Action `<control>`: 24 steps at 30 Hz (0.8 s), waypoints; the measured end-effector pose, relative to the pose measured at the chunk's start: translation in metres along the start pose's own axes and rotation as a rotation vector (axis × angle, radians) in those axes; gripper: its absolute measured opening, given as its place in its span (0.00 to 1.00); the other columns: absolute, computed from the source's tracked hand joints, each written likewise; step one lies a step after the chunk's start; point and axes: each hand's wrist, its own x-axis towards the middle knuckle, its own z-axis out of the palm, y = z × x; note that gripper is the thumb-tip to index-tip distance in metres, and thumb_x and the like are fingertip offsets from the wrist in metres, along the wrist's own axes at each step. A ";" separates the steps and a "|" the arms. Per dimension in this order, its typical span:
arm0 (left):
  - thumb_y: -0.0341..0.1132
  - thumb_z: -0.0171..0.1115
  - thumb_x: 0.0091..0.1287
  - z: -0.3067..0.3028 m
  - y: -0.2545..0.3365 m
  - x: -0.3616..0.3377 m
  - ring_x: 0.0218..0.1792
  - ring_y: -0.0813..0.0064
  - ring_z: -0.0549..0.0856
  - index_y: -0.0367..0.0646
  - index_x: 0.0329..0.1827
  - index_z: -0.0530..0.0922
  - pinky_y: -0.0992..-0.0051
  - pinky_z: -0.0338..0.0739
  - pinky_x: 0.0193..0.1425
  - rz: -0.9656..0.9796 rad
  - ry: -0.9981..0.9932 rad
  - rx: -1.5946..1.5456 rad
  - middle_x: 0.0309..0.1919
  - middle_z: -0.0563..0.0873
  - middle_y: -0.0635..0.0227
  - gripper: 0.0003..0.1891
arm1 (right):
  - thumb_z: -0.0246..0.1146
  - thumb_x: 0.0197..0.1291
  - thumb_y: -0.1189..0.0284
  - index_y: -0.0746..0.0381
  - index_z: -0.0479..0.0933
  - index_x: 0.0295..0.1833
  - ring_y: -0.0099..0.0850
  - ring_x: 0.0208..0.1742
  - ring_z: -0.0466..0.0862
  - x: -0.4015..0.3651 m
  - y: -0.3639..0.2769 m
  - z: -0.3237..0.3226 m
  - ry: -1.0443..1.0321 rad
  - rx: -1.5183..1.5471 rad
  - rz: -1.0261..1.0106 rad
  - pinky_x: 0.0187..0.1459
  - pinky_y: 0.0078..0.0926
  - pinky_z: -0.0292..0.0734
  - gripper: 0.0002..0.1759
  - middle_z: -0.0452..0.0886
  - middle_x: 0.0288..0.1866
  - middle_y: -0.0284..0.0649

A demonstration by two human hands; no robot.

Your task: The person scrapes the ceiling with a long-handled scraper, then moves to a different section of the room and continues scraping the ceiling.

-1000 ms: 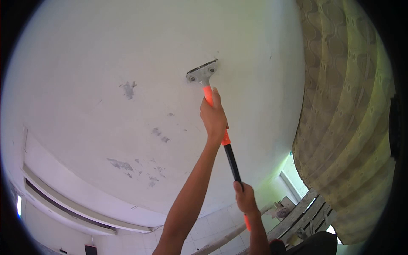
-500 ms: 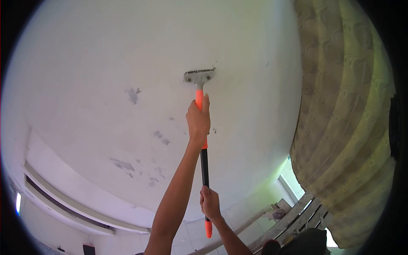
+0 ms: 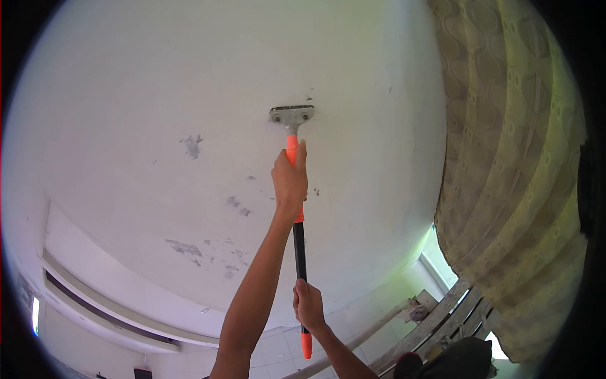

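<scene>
My left hand [image 3: 290,183] is wrapped around the upper orange grip of a long-handled scraper [image 3: 299,249], its thumb pointing up along the handle. Lower down, my right hand [image 3: 309,306] grips the black shaft just above the orange end cap. The grey metal scraper head [image 3: 291,115] lies at or close against a white plastered surface [image 3: 360,158]; whether the blade touches cannot be made out. Small dark marks sit just above the blade's right end. Grey bare patches [image 3: 191,146] show to the left of the scraper.
A patterned beige curtain [image 3: 505,158] hangs along the right side. Wooden planks [image 3: 435,322] lie at the lower right near a bright window [image 3: 439,256]. A dark object [image 3: 457,360] shows at the bottom edge. A long recessed ledge [image 3: 107,309] runs along the lower left.
The scraper head has shifted slightly down and left, away from the dark marks, which now show above it. Both hands keep their hold. The whole view has shifted a little.
</scene>
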 end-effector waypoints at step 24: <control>0.56 0.50 0.78 0.030 -0.001 -0.001 0.11 0.75 0.69 0.39 0.30 0.66 0.69 0.68 0.12 -0.049 0.057 -0.179 0.18 0.71 0.68 0.27 | 0.55 0.76 0.48 0.60 0.68 0.24 0.19 0.19 0.64 0.031 0.004 -0.080 0.045 -0.301 -0.080 0.21 0.25 0.60 0.31 0.64 0.16 0.28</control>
